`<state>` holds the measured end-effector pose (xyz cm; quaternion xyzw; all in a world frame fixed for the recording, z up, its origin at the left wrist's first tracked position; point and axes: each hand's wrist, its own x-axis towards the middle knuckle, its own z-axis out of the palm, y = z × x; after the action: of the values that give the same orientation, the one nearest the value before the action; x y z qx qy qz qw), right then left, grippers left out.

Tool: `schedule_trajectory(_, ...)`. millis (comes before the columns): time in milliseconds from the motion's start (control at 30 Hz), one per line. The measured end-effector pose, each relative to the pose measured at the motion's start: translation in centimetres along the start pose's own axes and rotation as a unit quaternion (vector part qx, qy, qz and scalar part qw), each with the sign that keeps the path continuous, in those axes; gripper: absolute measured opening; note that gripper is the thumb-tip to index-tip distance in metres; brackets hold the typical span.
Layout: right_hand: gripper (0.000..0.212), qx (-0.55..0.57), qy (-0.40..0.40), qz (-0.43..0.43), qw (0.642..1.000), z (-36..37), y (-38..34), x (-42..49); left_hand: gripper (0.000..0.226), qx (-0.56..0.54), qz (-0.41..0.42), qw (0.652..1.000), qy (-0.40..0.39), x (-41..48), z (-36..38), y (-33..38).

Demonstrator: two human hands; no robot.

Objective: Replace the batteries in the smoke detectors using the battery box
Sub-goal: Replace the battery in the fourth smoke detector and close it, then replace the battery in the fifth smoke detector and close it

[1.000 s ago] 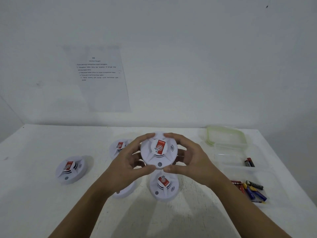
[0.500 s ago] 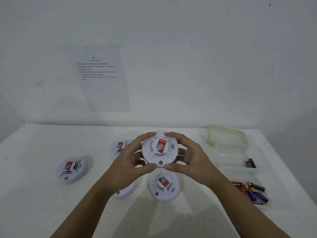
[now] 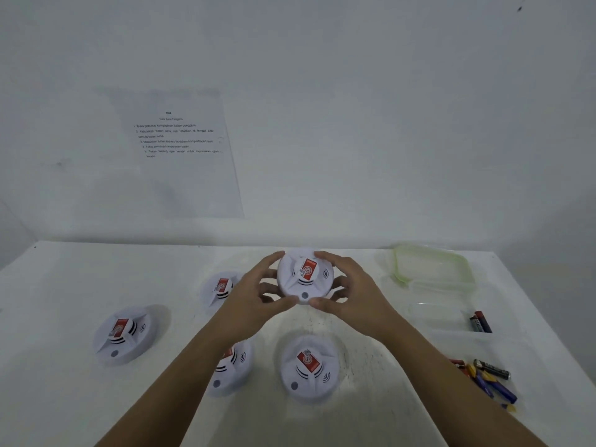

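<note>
At frame centre a smoke detector (image 3: pixel 304 277) is gripped round its rim by the curled fingers of the left hand (image 3: pixel 254 298) and right hand (image 3: pixel 354 293). It is probably best twisted open evenly, without squeezing; the battery box (image 3: pixel 445 317) lies at right.

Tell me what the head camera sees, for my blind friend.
The left hand and right hand hold a white detector above a white table. Four other detectors lie on it; batteries sit in a clear box at right.
</note>
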<state>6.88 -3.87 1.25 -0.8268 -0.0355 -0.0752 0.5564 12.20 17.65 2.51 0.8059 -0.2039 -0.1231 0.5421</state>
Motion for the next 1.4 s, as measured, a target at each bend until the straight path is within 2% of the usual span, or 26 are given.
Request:
schedule_trajectory(133,0.077,-0.079,-0.008,0.041,0.996,0.8,3.2,1.8,0.077,0.053,-0.030,0.997,-0.037,2.4,0.9,-2.9)
schedule_trajectory(267,0.077,-0.099,-0.016,0.074,0.992,1.2,5.2,2.6,0.067,0.110,-0.033,0.991,-0.069,4.1,1.5,-5.0)
schedule_trajectory(633,0.068,-0.206,-0.037,0.087,0.974,1.8,5.5,3.4,0.054,0.201,-0.018,0.978,-0.056,5.3,2.4,-6.2)
schedule_trajectory(867,0.054,-0.256,-0.058,0.081,0.962,2.1,4.2,3.1,0.052,0.198,-0.024,0.978,-0.063,5.0,2.4,-6.1)
schedule_trajectory(933,0.058,-0.297,-0.042,0.077,0.951,2.5,4.0,2.8,0.053,0.207,-0.014,0.976,-0.069,4.4,2.0,-5.4)
schedule_trajectory(1000,0.062,-0.321,0.009,0.050,0.946,3.3,3.0,2.5,0.057,0.225,0.003,0.973,-0.049,3.3,1.0,-4.5)
schedule_trajectory(1100,0.042,-0.218,0.032,-0.019,0.975,5.6,0.3,2.3,0.036,0.215,0.030,0.976,0.034,0.4,-2.5,-3.1)
schedule_trajectory(1167,0.030,-0.130,0.022,-0.034,0.991,7.8,-1.6,2.2,0.023,0.198,0.027,0.975,0.100,-2.1,-5.7,-3.1)
schedule_trajectory(1300,0.022,-0.006,-0.030,-0.021,0.999,13.0,-4.2,2.5,0.022,0.206,-0.019,0.959,0.193,-7.7,-12.2,-5.6)
schedule_trajectory(1400,0.025,0.017,-0.078,-0.003,0.997,17.1,-5.3,3.3,0.022,0.222,-0.053,0.946,0.229,-10.7,-15.9,-8.2)
